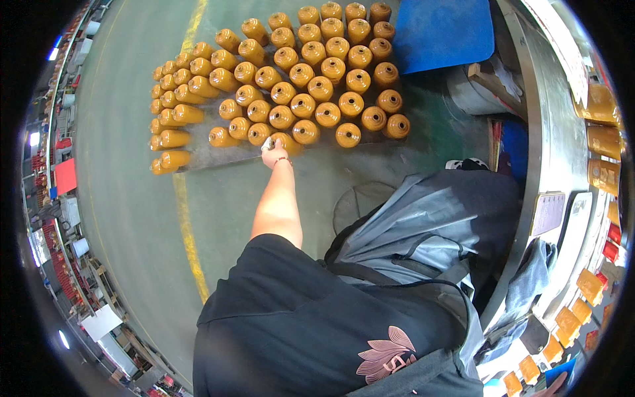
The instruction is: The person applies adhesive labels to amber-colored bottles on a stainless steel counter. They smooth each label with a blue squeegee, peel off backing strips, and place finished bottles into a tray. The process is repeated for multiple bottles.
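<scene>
My left arm reaches out to the near edge of a low board (228, 161) on the floor. At its end my left hand (272, 153), with a band round the wrist, is closed at the top of a glossy amber-brown jar (289, 144) with rounded shoulders. A small whitish patch shows at the fingers; I cannot make out what it is. Beside that jar stands another amber-brown jar (305, 132), a small dark hole in its top. At the lower right rim a bit of what looks like my right hand (554, 386) shows, its fingers not clear.
Several rows of like jars (321, 88) cover the board. A blue panel (446, 33) stands behind them on the right. Along my right runs a metal-edged bench (549, 132) with a phone (548, 213) and amber-brown pieces (603, 139). A yellow line (188, 238) crosses the floor.
</scene>
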### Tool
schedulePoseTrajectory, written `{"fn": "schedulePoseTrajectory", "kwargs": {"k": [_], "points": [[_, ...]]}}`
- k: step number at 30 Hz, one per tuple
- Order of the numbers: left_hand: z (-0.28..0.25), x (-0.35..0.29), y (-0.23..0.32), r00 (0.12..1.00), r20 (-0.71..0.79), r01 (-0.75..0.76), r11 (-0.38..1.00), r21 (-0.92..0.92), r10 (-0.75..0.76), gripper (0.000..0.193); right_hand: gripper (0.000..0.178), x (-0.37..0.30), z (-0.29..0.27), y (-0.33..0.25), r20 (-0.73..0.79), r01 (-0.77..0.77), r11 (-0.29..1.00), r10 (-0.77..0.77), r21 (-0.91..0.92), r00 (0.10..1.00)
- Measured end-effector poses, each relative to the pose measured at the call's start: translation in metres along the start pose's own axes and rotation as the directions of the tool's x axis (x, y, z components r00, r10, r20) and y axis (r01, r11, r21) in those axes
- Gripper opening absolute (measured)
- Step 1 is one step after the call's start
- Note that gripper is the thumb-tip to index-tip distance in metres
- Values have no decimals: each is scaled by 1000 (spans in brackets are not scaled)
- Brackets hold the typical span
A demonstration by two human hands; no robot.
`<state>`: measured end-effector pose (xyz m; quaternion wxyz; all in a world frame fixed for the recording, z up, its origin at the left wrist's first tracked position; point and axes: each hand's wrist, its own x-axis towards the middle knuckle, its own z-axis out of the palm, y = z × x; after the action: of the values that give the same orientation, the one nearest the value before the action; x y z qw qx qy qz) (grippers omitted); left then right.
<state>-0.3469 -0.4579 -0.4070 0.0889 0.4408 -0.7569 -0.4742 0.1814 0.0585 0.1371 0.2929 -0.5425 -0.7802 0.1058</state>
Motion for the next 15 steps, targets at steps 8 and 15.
{"fn": "schedulePoseTrajectory", "kwargs": {"k": [8, 15], "points": [[36, 50, -39, 977, 56, -206, 978, 17, 205, 34, 36, -20, -50, -12, -59, -24, 1000, 24, 4, 998], [45, -18, -2, 691, 691, -270, 963, -23, 210, 37, 27, -81, -66, -55, -112, -153, 932, 200, 329, 973]]}}
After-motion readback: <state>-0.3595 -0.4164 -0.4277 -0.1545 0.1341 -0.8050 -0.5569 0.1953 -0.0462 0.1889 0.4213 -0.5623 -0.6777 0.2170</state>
